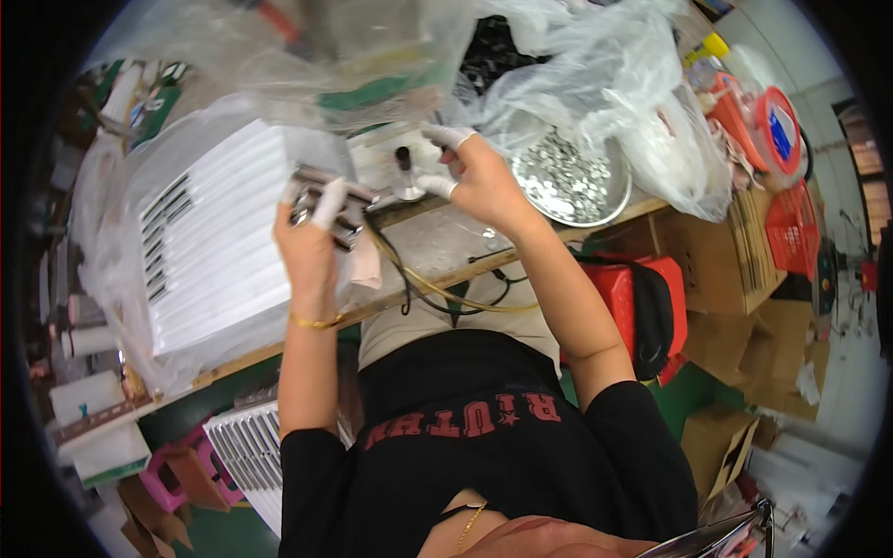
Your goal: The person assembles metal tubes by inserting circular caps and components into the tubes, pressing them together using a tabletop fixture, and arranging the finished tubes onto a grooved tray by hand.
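At centre-left, the left hand (305, 237) has fingers closed around shiny metal pieces (355, 192). At upper centre, the right hand (491, 186), thumb and forefinger parted, nears a black-topped post (404, 160).

1 post (404, 160) stands between left hand (312, 232) and right hand (484, 181), room to pass nearside; bags (605, 70) block beyond, a bowl (579, 223) right, a tray (233, 223) left.

Furnished with a wood-edged table (644, 209), above a green floor (686, 402); pink stool (158, 472) at near left, pale wall (807, 51) at far right.
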`<state>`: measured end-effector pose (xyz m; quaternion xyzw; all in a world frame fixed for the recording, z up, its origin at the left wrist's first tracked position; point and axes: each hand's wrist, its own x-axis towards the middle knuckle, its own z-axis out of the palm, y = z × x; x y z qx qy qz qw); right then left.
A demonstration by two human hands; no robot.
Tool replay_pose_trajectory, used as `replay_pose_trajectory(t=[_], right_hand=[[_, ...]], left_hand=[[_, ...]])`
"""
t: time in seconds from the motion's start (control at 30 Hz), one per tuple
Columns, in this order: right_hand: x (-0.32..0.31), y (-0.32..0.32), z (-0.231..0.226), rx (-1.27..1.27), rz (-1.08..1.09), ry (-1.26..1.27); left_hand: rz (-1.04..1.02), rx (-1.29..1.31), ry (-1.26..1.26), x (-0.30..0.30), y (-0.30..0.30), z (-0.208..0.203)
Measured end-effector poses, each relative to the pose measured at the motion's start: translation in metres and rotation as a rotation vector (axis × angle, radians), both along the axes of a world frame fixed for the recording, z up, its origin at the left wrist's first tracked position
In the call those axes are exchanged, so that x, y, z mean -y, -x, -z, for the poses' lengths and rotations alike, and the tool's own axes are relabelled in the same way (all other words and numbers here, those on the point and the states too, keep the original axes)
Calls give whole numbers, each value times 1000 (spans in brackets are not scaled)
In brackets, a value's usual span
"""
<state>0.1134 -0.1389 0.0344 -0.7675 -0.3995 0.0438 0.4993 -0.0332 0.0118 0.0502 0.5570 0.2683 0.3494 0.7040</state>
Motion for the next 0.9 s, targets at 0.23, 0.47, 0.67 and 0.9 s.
replay_pose_trajectory(t=[0.23,0.47,0.67,0.9], right_hand=[[115,-84,39,-175,376,474],[117,-82,47,34,193,653],[116,-90,47,-76,216,657],[112,-82,55,60,292,755]], left_hand=[[-55,-1,58,-14,27,17],[8,-22,62,-2,25,28],[-23,-33,80,0,24,30],[-22,-56,79,-1,24,30]])
